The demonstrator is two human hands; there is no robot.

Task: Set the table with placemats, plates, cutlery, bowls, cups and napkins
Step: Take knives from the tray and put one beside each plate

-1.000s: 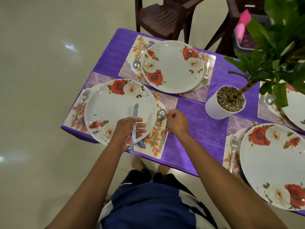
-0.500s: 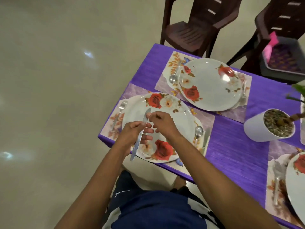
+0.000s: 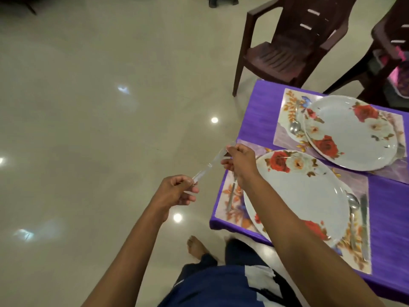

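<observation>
Both hands are now holding the knife out over the floor, left of the table — earlier it was above the near plate. The left hand is pinching its handle end; the right hand is pinching the blade end. A fork is lying on the placemat beside that plate.

At the right of the frame the worktop wears a purple cloth, on which lie pale lilac placemats printed with orange leaves and a blue butterfly. The two plates are white with red and cream roses, and the spoon at lower right is silver. The chairs at upper right are dark brown, the floor glossy beige, and the person's clothing at the bottom navy with white patches.
</observation>
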